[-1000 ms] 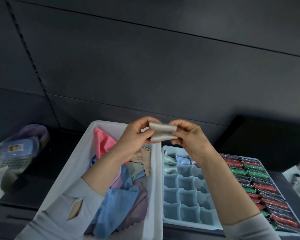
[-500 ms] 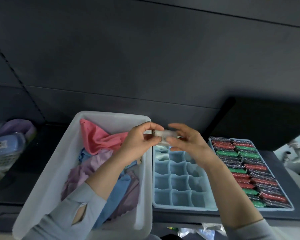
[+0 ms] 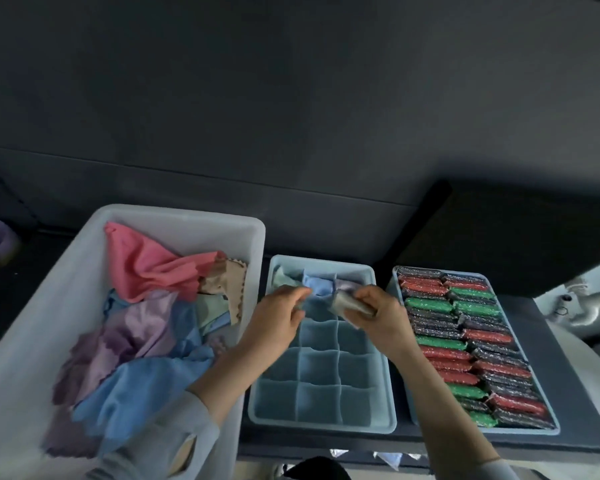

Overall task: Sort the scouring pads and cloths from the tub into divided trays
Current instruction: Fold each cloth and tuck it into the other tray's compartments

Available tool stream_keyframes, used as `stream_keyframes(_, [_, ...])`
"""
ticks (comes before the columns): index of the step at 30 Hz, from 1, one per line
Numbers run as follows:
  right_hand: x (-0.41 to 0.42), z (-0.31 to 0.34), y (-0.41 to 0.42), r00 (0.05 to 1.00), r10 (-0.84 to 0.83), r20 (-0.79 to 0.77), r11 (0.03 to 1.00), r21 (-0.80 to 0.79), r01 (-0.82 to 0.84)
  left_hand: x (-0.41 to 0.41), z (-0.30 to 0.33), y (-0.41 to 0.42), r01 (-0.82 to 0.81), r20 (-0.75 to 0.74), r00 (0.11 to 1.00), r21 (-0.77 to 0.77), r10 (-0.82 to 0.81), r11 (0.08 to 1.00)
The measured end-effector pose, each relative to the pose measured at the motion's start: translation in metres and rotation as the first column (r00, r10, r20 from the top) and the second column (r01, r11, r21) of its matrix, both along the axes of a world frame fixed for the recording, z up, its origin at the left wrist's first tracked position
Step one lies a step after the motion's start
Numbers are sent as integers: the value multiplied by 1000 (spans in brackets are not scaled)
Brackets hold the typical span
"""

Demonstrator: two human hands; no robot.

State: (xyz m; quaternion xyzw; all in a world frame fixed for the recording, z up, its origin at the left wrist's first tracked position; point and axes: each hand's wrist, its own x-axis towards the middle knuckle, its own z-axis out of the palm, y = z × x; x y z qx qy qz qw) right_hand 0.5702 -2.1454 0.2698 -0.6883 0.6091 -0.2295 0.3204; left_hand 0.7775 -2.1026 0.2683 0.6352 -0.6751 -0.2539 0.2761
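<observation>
A white tub (image 3: 174, 220) on the left holds loose cloths in pink (image 3: 146, 265), purple, blue, tan and pale green. To its right sits a light blue divided tray (image 3: 383, 379); its far row holds a pale green, a blue (image 3: 317, 285) and a lilac folded cloth. My right hand (image 3: 381, 315) grips a folded grey cloth (image 3: 343, 301) low over the tray's second row. My left hand (image 3: 279, 320) hovers beside it over the tray's left side, fingers loosely apart, holding nothing.
A second tray (image 3: 555, 424) at the right is packed with red, green and dark scouring pads (image 3: 465, 327). A metal tap (image 3: 582, 303) shows at the far right edge. A dark wall rises behind everything, and a purple object lies at the far left.
Both hands came down from chest height to the blue tray. The left hand let go of the folded grey cloth, which the right hand alone now holds. The view tilted downward.
</observation>
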Motion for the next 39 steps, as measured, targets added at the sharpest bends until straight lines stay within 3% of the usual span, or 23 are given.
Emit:
stream_keyframes(5, [27, -34, -17, 999, 52, -2, 992, -115, -52, -20, -20, -7, -85, 257, 965, 131, 49, 988])
stream_keyframes(7, [36, -45, -20, 987, 129, -92, 978, -154, -143, -23, -25, -7, -133, 314, 947, 175, 73, 976])
stream_keyframes(11, [41, -54, -20, 936, 177, -304, 959, -161, -234, -23, -25, -7, -164, 348, 933, 188, 91, 968])
stream_keyframes(15, [53, -39, -23, 827, 139, -545, 922, -233, -309, -20, -26, -10, -175, 361, 927, 169, 105, 970])
stream_keyframes(18, [61, -32, -27, 786, 175, -592, 935, -149, -321, -20, -28, -11, -181, 347, 930, 151, 120, 972])
stream_keyframes(29, [62, -37, -24, 828, 170, -534, 949, -136, -283, -16, -25, -10, -134, 249, 962, 67, 114, 989])
stream_keyframes(32, [61, -28, -20, 920, 94, -380, 947, -250, -200, -1, -3, -6, -82, 114, 989, -137, 98, 987])
stream_keyframes(35, [79, -10, -12, 968, -6, -253, 904, -414, -102, 48, 15, 2, -146, 22, 986, -338, 163, 930])
stream_keyframes(39, [139, 14, 9, 995, -16, -100, 843, -537, -41, 150, 5, 17, -260, 113, 946, -296, 304, 919])
